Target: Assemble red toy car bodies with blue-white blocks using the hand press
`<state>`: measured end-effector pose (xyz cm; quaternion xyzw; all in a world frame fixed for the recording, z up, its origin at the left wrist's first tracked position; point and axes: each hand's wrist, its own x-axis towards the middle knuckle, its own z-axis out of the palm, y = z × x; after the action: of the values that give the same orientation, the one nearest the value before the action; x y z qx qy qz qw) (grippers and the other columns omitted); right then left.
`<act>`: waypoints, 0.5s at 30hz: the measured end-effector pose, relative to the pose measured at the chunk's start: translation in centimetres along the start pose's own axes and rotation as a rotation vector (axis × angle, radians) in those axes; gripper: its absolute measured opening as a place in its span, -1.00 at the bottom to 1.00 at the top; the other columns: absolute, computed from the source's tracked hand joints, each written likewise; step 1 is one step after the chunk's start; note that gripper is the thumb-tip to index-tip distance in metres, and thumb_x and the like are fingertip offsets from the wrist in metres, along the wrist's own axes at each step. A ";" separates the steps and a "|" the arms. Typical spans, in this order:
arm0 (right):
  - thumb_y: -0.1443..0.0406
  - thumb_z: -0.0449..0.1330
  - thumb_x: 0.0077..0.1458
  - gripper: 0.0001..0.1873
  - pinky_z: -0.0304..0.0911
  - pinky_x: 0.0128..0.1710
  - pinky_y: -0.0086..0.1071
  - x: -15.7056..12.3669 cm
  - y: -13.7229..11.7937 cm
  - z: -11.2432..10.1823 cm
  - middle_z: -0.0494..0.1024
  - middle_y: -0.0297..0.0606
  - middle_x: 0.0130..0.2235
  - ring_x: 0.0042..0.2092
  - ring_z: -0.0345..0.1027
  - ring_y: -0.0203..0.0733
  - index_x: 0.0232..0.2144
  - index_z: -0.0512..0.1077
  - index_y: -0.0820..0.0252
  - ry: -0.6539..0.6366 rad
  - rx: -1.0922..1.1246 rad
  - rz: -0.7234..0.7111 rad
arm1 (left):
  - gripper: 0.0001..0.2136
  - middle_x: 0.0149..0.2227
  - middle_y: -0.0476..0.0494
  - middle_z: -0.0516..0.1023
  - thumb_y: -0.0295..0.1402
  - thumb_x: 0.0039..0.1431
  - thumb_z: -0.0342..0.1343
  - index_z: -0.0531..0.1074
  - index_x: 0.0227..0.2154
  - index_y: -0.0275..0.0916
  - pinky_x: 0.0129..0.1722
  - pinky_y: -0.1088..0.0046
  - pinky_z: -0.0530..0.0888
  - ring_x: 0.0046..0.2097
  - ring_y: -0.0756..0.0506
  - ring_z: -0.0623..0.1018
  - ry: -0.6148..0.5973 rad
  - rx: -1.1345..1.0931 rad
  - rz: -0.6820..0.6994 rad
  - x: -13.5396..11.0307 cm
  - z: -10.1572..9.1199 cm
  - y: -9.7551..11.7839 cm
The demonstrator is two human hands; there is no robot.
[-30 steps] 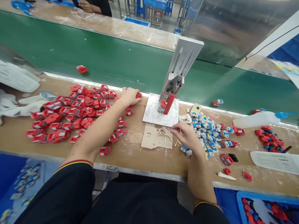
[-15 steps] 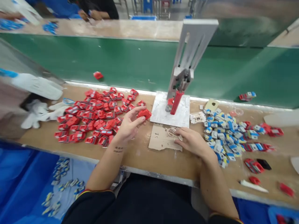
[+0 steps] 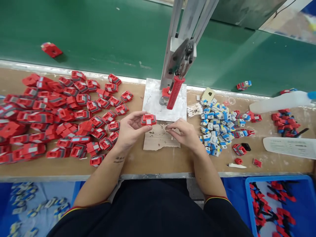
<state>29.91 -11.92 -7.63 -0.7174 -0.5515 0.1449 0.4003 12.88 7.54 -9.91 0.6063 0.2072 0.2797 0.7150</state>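
Note:
My left hand (image 3: 131, 129) pinches a red toy car body (image 3: 148, 119) between thumb and fingers, its hollow side with a small white patch turned toward me. Just right of it, my right hand (image 3: 184, 133) is closed on a thin white stick that looks like a cotton swab (image 3: 166, 128), mostly hidden by the fingers. Beneath both hands lies a torn piece of cardboard (image 3: 154, 144) with dark and glossy spots. Behind them stands a press with a red handle (image 3: 175, 92) on a metal base plate (image 3: 151, 98).
Many red car bodies (image 3: 82, 114) are heaped at left, and small blue-and-white parts (image 3: 218, 126) at right. A bundle of cotton swabs (image 3: 195, 109) sits beside the plate. White bottles (image 3: 278, 101) lie far right. A blue bin (image 3: 278, 179) of red and black parts stands below the table edge.
The view has tipped down and shifted right. My left hand has turned the red car body to show its hollow side. My right hand has lifted from the cardboard and moved nearer the car body.

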 end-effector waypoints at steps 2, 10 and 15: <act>0.21 0.30 0.32 -0.88 0.42 -0.23 -0.21 0.0 -0.4 -0.4 0.73 -0.23 -0.31 -0.27 0.50 -0.10 -0.28 0.64 0.01 0.046 0.056 0.050 | -0.46 -0.11 -0.25 0.78 -0.16 -0.12 0.66 0.64 -0.09 -0.22 -0.06 0.26 0.76 -0.11 -0.22 0.79 0.007 0.036 0.026 -0.2 0.3 0.3; 0.23 0.38 0.13 -0.87 0.19 -0.43 -0.33 -0.2 -0.2 -1.8 0.66 -0.32 -0.42 -0.48 0.24 -0.29 -0.44 0.54 0.08 0.239 0.211 0.232 | -0.59 -0.07 -0.21 0.77 -0.21 0.01 0.60 0.66 -0.11 -0.18 0.09 0.28 0.70 -0.02 -0.18 0.76 -0.021 0.129 0.199 -0.5 1.0 0.3; 0.18 0.36 0.11 -0.84 0.13 -0.47 -0.35 0.1 0.2 -1.4 0.62 -0.33 -0.44 -0.50 0.16 -0.32 -0.44 0.52 0.09 0.207 0.217 0.305 | -0.59 -0.06 -0.20 0.76 -0.16 0.02 0.58 0.64 -0.12 -0.17 0.06 0.24 0.70 -0.03 -0.19 0.76 -0.003 0.198 0.220 -0.5 1.0 0.0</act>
<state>30.96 -12.38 -6.85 -0.7562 -0.3739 0.1878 0.5031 13.16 6.47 -9.78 0.6933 0.1647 0.3338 0.6171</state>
